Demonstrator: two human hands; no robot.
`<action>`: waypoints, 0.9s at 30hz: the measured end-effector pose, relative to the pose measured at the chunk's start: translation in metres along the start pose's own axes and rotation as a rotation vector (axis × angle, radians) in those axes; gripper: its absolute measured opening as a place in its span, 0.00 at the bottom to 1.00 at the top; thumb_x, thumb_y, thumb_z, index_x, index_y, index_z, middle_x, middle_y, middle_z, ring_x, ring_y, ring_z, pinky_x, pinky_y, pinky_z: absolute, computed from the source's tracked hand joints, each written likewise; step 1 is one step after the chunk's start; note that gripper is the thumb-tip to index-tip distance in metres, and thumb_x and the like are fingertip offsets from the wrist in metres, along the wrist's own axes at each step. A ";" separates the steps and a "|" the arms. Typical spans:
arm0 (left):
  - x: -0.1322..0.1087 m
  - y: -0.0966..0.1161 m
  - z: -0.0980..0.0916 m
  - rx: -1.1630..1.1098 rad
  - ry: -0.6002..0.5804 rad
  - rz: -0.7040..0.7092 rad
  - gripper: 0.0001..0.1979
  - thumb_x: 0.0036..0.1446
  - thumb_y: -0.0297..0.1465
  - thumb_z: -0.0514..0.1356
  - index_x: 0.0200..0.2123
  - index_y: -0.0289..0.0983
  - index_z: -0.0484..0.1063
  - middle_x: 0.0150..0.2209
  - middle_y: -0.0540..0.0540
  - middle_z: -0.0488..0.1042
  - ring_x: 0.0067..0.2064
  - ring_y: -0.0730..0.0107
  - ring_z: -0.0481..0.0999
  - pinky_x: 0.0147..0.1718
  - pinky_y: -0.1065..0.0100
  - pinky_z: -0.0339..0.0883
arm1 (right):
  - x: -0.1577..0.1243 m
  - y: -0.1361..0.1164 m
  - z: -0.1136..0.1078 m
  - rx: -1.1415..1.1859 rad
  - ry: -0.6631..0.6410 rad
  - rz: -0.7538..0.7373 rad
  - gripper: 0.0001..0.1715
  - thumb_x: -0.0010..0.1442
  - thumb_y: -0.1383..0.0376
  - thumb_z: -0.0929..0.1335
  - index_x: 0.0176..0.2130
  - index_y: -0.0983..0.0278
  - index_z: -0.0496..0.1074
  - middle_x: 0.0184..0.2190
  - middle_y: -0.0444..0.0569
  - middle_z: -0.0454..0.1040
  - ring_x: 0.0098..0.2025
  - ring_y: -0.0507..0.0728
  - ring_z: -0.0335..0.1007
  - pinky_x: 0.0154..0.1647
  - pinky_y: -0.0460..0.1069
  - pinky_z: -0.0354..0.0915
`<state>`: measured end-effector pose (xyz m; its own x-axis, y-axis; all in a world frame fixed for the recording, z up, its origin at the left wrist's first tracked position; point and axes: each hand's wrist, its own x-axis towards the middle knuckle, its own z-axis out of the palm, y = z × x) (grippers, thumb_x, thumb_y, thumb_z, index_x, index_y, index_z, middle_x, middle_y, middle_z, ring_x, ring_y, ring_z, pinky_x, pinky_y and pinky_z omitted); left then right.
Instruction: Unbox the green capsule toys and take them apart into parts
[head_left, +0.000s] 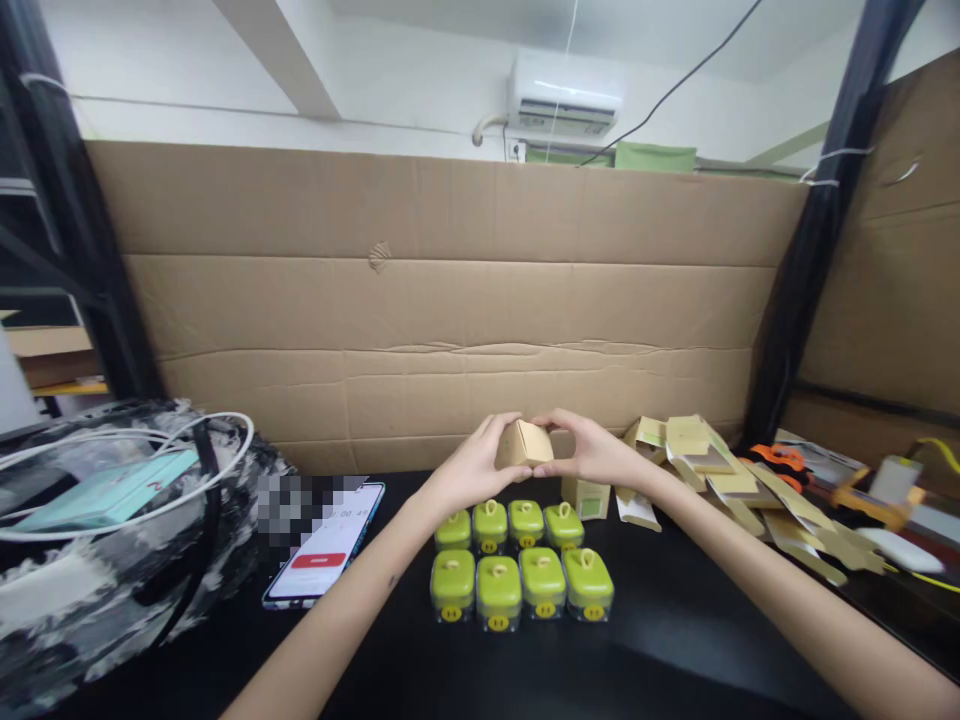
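Between both hands, a small brown cardboard box (529, 444) is held up above the black table. My left hand (476, 455) grips its left side, thumb below and fingers on top. On the right side, my right hand (589, 450) pinches the same box with fingertips and thumb. Just below stand two rows of clear little containers with green lids (499, 578), each with a loop on top; yellow labels show on the front row. Behind my right hand, another small box with a green label (586, 498) rests on the table.
At right lies a pile of flattened cardboard boxes (705, 465), with an orange object (780, 464) beside it. A phone (330, 550) lies left of the containers. Further left is a black-and-white bundle (82, 620) with white cables. A cardboard panel (450, 310) closes off the back.
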<state>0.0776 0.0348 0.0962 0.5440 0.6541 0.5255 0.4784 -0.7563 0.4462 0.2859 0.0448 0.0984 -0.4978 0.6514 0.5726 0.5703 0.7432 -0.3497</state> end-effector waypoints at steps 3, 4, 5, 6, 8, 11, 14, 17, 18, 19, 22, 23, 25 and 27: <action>-0.001 -0.009 -0.008 0.003 0.036 -0.033 0.31 0.51 0.38 0.61 0.57 0.38 0.56 0.58 0.36 0.62 0.59 0.52 0.61 0.56 0.52 0.55 | 0.008 -0.002 0.012 0.040 0.104 -0.009 0.28 0.46 0.54 0.74 0.41 0.64 0.65 0.39 0.54 0.71 0.42 0.63 0.67 0.44 0.58 0.63; -0.001 -0.013 -0.011 -0.011 0.057 -0.062 0.32 0.51 0.39 0.61 0.57 0.38 0.55 0.57 0.35 0.62 0.58 0.51 0.62 0.55 0.51 0.56 | 0.011 -0.003 0.015 0.055 0.144 -0.008 0.27 0.45 0.53 0.74 0.40 0.64 0.65 0.38 0.54 0.70 0.41 0.63 0.66 0.44 0.59 0.63; -0.002 -0.017 -0.012 -0.030 0.077 -0.093 0.32 0.51 0.40 0.61 0.57 0.38 0.55 0.56 0.35 0.63 0.57 0.51 0.64 0.54 0.52 0.58 | 0.014 -0.004 0.017 0.074 0.174 -0.009 0.27 0.45 0.52 0.74 0.38 0.63 0.64 0.38 0.54 0.69 0.41 0.63 0.66 0.43 0.59 0.63; -0.002 -0.020 -0.014 -0.048 0.094 -0.120 0.31 0.50 0.40 0.62 0.56 0.38 0.57 0.54 0.35 0.65 0.55 0.51 0.66 0.52 0.52 0.59 | 0.017 -0.007 0.019 0.101 0.189 -0.015 0.25 0.46 0.51 0.73 0.36 0.63 0.64 0.37 0.53 0.69 0.41 0.62 0.65 0.43 0.58 0.63; -0.002 -0.026 -0.016 -0.073 0.109 -0.147 0.27 0.46 0.37 0.64 0.50 0.38 0.62 0.49 0.39 0.68 0.50 0.54 0.69 0.48 0.55 0.62 | 0.023 -0.012 0.020 0.172 0.175 -0.035 0.19 0.53 0.50 0.69 0.31 0.61 0.63 0.35 0.50 0.68 0.39 0.60 0.66 0.41 0.55 0.64; -0.003 -0.028 -0.020 -0.112 0.098 -0.161 0.23 0.43 0.34 0.66 0.42 0.39 0.62 0.37 0.48 0.70 0.37 0.63 0.73 0.37 0.63 0.66 | 0.030 -0.020 0.020 0.287 0.128 -0.033 0.14 0.60 0.54 0.63 0.33 0.61 0.65 0.31 0.46 0.69 0.35 0.56 0.68 0.36 0.51 0.65; -0.003 -0.026 -0.027 -0.181 0.086 -0.198 0.23 0.42 0.33 0.66 0.40 0.40 0.57 0.28 0.56 0.67 0.27 0.71 0.69 0.27 0.71 0.62 | 0.036 -0.023 0.019 0.375 0.075 -0.035 0.17 0.54 0.60 0.69 0.44 0.61 0.65 0.39 0.48 0.71 0.41 0.56 0.68 0.42 0.52 0.65; -0.003 -0.022 -0.036 -0.256 0.074 -0.247 0.23 0.42 0.34 0.66 0.38 0.40 0.57 0.25 0.57 0.66 0.27 0.72 0.69 0.26 0.73 0.59 | 0.039 -0.020 0.021 0.454 -0.005 -0.013 0.13 0.54 0.61 0.68 0.41 0.62 0.69 0.39 0.47 0.73 0.42 0.57 0.68 0.44 0.52 0.64; -0.003 -0.021 -0.038 -0.284 0.068 -0.271 0.22 0.42 0.35 0.66 0.38 0.39 0.58 0.24 0.57 0.66 0.27 0.72 0.69 0.25 0.73 0.59 | 0.040 -0.017 0.024 0.480 -0.025 0.012 0.10 0.55 0.61 0.67 0.38 0.63 0.71 0.34 0.46 0.74 0.38 0.56 0.69 0.41 0.52 0.64; -0.003 -0.019 -0.040 -0.313 0.064 -0.299 0.22 0.43 0.37 0.66 0.38 0.39 0.58 0.23 0.57 0.66 0.26 0.73 0.69 0.25 0.73 0.58 | 0.041 -0.014 0.027 0.507 -0.037 0.040 0.08 0.56 0.61 0.67 0.34 0.64 0.71 0.29 0.45 0.73 0.34 0.56 0.69 0.39 0.52 0.65; -0.003 -0.013 -0.044 -0.416 0.049 -0.406 0.19 0.47 0.42 0.63 0.36 0.39 0.60 0.22 0.57 0.67 0.24 0.75 0.68 0.23 0.75 0.57 | 0.041 -0.008 0.040 0.613 -0.050 0.110 0.07 0.53 0.62 0.69 0.29 0.64 0.70 0.28 0.44 0.74 0.34 0.56 0.69 0.42 0.53 0.64; -0.004 -0.011 -0.045 -0.458 0.034 -0.448 0.18 0.48 0.43 0.62 0.35 0.39 0.61 0.22 0.57 0.67 0.23 0.76 0.67 0.21 0.75 0.57 | 0.040 -0.009 0.044 0.664 -0.063 0.128 0.08 0.53 0.61 0.69 0.30 0.63 0.71 0.31 0.45 0.74 0.37 0.57 0.69 0.44 0.54 0.64; -0.004 -0.005 -0.046 -0.547 -0.033 -0.542 0.17 0.49 0.45 0.60 0.32 0.38 0.63 0.20 0.57 0.66 0.19 0.77 0.66 0.17 0.76 0.55 | 0.038 -0.014 0.051 0.782 -0.118 0.169 0.12 0.56 0.56 0.67 0.35 0.62 0.71 0.36 0.47 0.75 0.41 0.58 0.69 0.48 0.54 0.63; -0.004 -0.001 -0.048 -0.631 -0.131 -0.645 0.17 0.49 0.46 0.57 0.30 0.37 0.65 0.16 0.55 0.66 0.15 0.76 0.63 0.12 0.76 0.52 | 0.034 -0.023 0.052 0.903 -0.217 0.220 0.18 0.60 0.53 0.62 0.41 0.62 0.70 0.40 0.49 0.75 0.44 0.58 0.71 0.49 0.55 0.64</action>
<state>0.0422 0.0322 0.1280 0.3943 0.9184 -0.0328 0.2720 -0.0825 0.9588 0.2212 0.0578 0.0876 -0.6018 0.7370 0.3077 -0.0088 0.3791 -0.9253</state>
